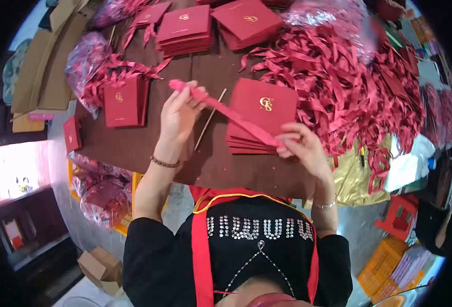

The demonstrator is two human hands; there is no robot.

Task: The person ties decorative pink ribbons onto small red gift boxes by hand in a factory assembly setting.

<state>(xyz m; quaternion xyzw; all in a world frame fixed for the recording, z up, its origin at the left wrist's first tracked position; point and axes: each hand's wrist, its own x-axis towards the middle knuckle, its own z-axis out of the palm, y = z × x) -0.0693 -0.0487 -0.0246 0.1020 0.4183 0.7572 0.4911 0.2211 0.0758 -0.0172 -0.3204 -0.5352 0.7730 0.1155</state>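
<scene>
A red ribbon (238, 120) is stretched slantwise between my two hands, above the brown table (226, 171). My left hand (182, 110) pinches its upper end, and my right hand (297, 146) holds the lower end by the fingertips. Just behind the ribbon lies a stack of red cards (267, 105) with gold lettering, partly covered by the ribbon and my right fingers. Between my left hand and that stack, a thin pale stick (210, 120) rests on the table.
A big heap of red ribbons (328, 82) spreads at the right. More red card stacks (185, 30) stand at the back, and another stack (123, 105) is at the left. Clear plastic bags (87, 59) lie beside it. Yellow crates (384, 266) sit on the floor.
</scene>
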